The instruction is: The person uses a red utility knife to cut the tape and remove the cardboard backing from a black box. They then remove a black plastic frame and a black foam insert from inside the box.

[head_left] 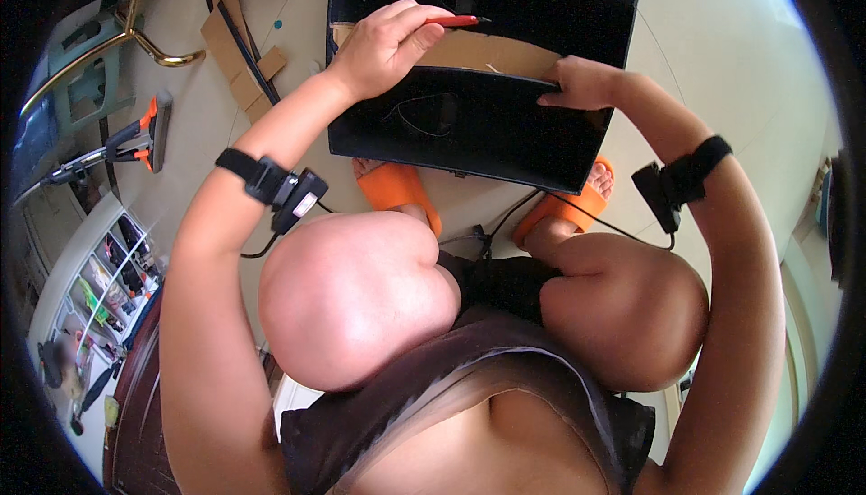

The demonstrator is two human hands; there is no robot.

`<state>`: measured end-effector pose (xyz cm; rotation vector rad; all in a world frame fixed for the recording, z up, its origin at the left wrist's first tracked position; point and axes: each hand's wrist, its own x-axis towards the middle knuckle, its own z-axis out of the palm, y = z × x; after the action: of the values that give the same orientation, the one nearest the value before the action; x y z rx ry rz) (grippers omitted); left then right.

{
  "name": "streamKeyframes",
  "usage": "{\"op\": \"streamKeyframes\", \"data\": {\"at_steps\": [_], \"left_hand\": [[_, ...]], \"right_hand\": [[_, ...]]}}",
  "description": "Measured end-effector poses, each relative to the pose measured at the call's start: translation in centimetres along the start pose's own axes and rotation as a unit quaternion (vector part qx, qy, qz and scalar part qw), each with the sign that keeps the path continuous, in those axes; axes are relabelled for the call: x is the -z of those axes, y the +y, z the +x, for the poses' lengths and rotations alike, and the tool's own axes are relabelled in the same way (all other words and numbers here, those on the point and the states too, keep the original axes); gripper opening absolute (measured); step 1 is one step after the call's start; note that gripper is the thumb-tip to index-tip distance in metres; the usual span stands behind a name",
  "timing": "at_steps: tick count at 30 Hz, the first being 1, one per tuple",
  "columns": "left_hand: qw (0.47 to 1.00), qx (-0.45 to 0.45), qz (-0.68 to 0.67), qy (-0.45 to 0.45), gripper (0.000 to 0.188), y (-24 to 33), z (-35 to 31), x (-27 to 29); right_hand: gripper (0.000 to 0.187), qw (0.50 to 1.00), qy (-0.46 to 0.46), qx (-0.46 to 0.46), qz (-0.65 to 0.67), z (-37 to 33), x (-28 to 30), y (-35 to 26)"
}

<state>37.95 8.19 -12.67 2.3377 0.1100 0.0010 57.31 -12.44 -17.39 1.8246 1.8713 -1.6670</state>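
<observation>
My left hand (388, 48) is closed around a slim red pen-like tool (456, 21), its dark tip pointing right; I cannot make out its exact kind. It is held over the left side of a large black box (469, 129) on the floor in front of me. Brown cardboard (496, 55) shows in a gap between the box's black panels. At the right end of that gap my right hand (586, 84) grips the edge of the near black panel, thumb on the outside and the other fingers partly hidden. A thin pale loop lies across this panel.
Cardboard strips with a black bar (242, 53) lie on the floor left of the box. Further left are a brass-coloured metal frame (135, 35), an orange-and-black floor tool (144, 138) and a white divided organizer (95, 287). My feet, in orange slippers (397, 193), are against the box's near side.
</observation>
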Motion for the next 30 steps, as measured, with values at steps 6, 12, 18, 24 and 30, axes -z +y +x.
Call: {"op": "streamKeyframes", "data": {"at_steps": [6, 12, 18, 24, 30], "left_hand": [[0.932, 0.133, -0.219, -0.258, 0.035, 3.4, -0.1, -1.3], [0.857, 0.204, -0.291, -0.372, 0.027, 3.7, 0.1, -2.1], [0.816, 0.360, -0.377, -0.251, 0.036, 3.2, -0.9, -1.2], [0.876, 0.278, -0.358, -0.167, 0.035, 1.7, -0.8, 0.5], [0.821, 0.350, -0.393, -0.220, 0.030, 2.3, -0.6, 2.0]], "right_hand": [[0.037, 0.997, -0.053, -0.040, 0.028, -0.3, 1.1, -0.4], [0.033, 1.000, -0.008, -0.006, 0.004, -0.8, 0.8, -1.0], [0.027, 0.996, 0.081, 0.026, 0.000, -0.7, -0.6, -0.2], [0.028, 0.990, 0.134, 0.006, -0.043, -0.1, 2.9, 1.0], [0.030, 0.987, 0.147, -0.015, -0.068, -0.5, 2.6, 0.3]]}}
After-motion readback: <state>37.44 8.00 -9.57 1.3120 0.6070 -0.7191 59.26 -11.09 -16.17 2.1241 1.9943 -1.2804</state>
